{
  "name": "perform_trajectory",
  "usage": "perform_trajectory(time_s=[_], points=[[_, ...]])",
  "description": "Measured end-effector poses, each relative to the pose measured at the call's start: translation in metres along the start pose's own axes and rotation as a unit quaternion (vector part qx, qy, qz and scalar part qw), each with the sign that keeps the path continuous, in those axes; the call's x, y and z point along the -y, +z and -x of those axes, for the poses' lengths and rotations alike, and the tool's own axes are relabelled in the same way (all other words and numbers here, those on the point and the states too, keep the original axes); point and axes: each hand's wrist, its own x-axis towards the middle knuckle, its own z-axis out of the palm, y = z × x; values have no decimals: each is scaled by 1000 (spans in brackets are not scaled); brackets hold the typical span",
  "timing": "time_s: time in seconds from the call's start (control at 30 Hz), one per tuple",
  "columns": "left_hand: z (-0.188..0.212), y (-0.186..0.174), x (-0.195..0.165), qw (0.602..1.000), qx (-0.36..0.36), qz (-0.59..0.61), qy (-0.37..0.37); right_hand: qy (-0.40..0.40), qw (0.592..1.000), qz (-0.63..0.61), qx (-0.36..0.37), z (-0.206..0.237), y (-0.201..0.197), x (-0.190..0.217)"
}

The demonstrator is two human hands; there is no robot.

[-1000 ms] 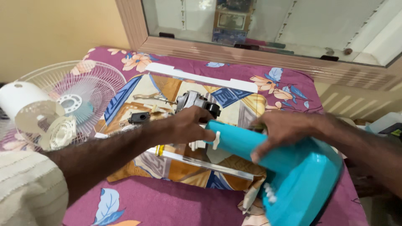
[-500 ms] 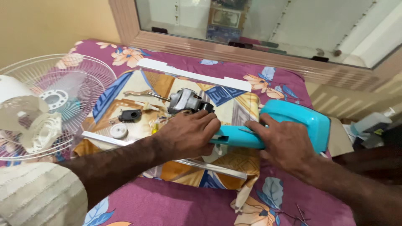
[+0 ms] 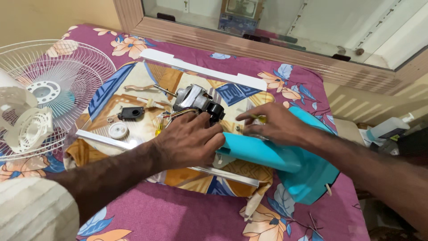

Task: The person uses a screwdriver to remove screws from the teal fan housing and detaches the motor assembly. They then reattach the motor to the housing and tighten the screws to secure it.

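Note:
A teal plastic fan stand (image 3: pixel 290 165) lies on its side on a patterned cloth (image 3: pixel 111 96), its neck pointing left. My left hand (image 3: pixel 189 143) is closed around the end of that neck, just in front of a bare fan motor (image 3: pixel 196 100) with a black end and loose wires. My right hand (image 3: pixel 272 127) rests on top of the teal stand. Its fingertips pinch a small yellow-handled tool (image 3: pixel 261 118) close to the neck joint. The joint itself is hidden under my hands.
A white wire fan grille (image 3: pixel 67 71) and a white motor cover (image 3: pixel 29 129) lie at the left. A black part (image 3: pixel 131 113), a white round cap (image 3: pixel 118 130), a small yellow screwdriver (image 3: pixel 158 129) and white strips (image 3: pixel 200 71) lie on the cloth. A bottle (image 3: pixel 388 128) stands at the right.
The teal stand has swung so its wide base points toward the near right. My right hand moved from the base up to the neck, now pinching a yellow tool. My left hand stays on the neck.

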Motion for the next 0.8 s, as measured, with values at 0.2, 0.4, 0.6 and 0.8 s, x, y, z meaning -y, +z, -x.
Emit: perform_trajectory(time_s=[0.2,0.4,0.6,0.8], points=[[5,-4,-8,999,12,16,-37,-84,983,165,-10,-21,12,8],[12,-4,-9,997,13,46,-63,-107,990,86,-22,-20,7,19],[15,0,-11,994,-12,65,-84,13,989,-142,30,-8,-2,53],[7,-6,-12,994,2,54,-91,-10,988,-146,39,-3,-1,70]])
